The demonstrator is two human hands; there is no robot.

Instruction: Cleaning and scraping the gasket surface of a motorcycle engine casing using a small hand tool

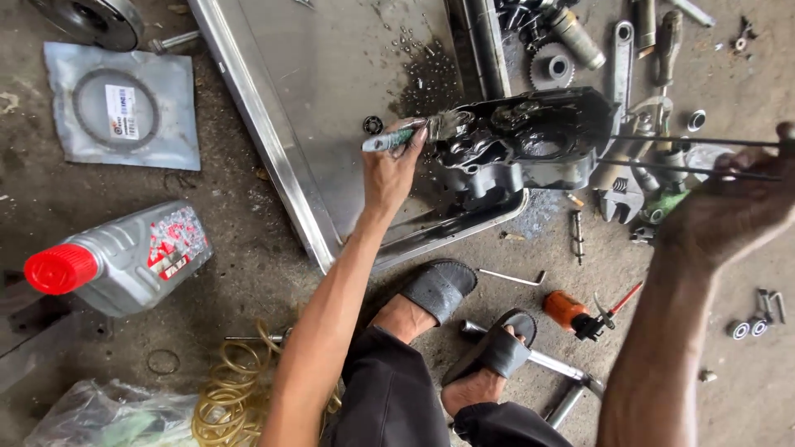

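Head view: left hand (389, 170) pinching brush (396, 138), right hand (729, 211) gripping rods (687, 157); oily engine case (526, 136) maybe slipping into tray (273, 124).

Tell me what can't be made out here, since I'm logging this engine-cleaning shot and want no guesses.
Head view only:
- Brush in the left hand: its bristles blur against the wet black engine casing.
- Right hand: blurred and close; its grip on the thin rods is unclear.
- Casing underside: hidden by its own body, above the metal tray.
- Small parts at the top edge: cut off.
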